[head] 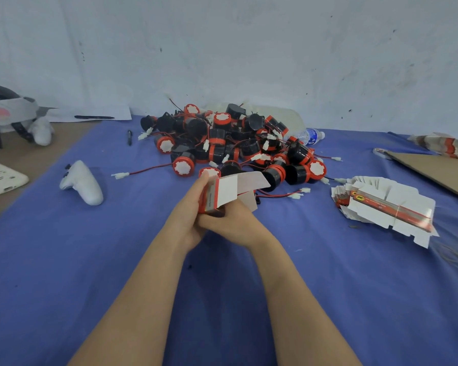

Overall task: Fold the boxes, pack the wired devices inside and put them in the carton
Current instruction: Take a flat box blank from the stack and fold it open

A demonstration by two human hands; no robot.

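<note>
Left hand (189, 220) curled round left side of half-folded box (224, 192), thumb up along its edge. Right hand (236, 225) grips box from below, fingers tucked under. Box flaps stand open. Wired device pile (236, 143) just beyond hands. Flat box stack (381, 204) right of hands, apart.

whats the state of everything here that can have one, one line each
box, half folded, flap open, held in both hands
left hand, grips the box
right hand, holds the box from below
flat boxes, unfolded, in a fanned stack
wired devices, loose pile, unpacked
water bottle, lying on its side
cardboard sheet, lying flat
</note>
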